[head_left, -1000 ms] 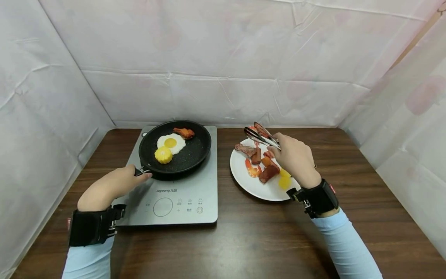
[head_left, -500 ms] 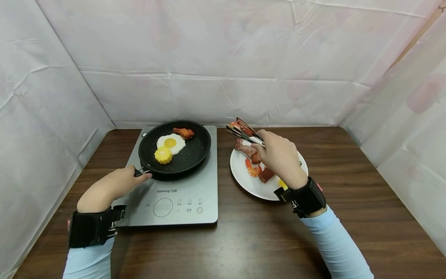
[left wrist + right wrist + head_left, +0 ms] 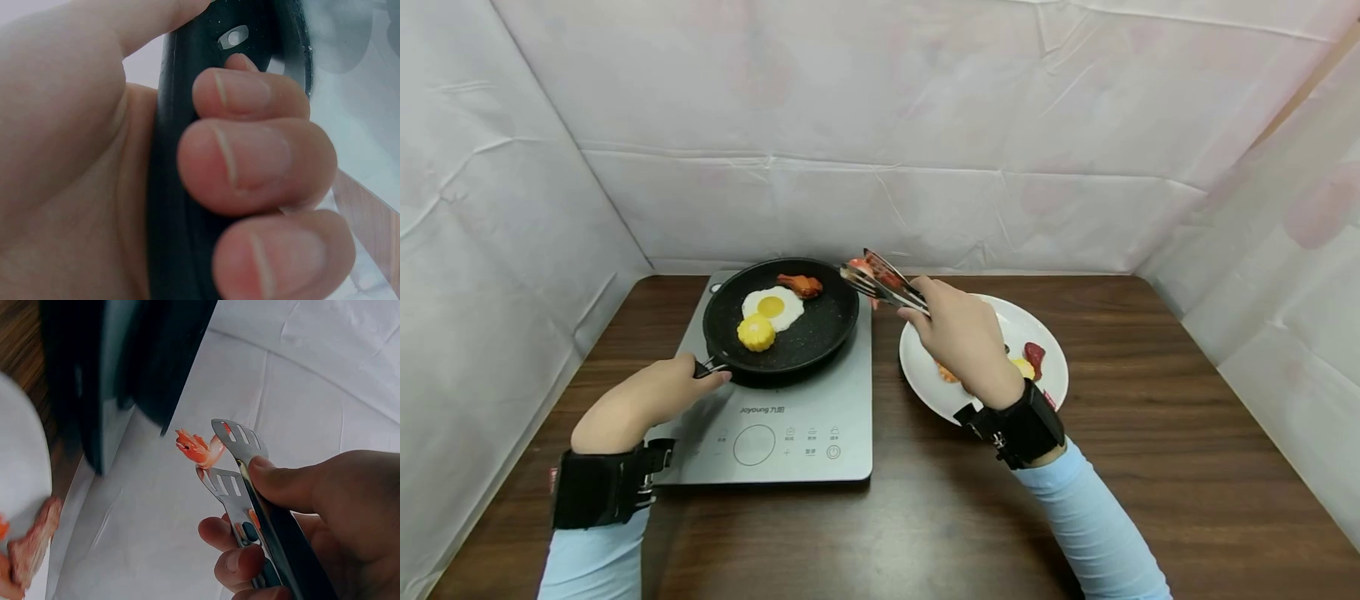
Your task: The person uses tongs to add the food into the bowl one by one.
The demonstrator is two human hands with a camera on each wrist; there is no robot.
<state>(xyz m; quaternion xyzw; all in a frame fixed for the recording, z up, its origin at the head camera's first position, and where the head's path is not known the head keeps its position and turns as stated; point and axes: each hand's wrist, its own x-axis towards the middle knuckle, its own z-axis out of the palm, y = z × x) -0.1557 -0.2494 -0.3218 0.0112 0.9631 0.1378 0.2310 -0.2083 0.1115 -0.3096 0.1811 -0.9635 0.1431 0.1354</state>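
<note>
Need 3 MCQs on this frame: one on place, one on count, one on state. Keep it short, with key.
1. Where are the tongs' tips?
A. over the pan's right rim
B. flat on the plate
C. on the cooker's buttons

2. How many food pieces lie in the pan?
A. one
B. three
C. five

3. What is the left hand doing?
A. resting open on the table
B. gripping the pan handle
C. pressing the cooker's power button

Key:
1 A: the head view shows the tongs, held by the right hand, reaching from the plate to the pan's edge.
2 B: fried egg, corn piece, brown meat piece.
3 B: the left wrist view shows fingers curled round the pan handle.
</note>
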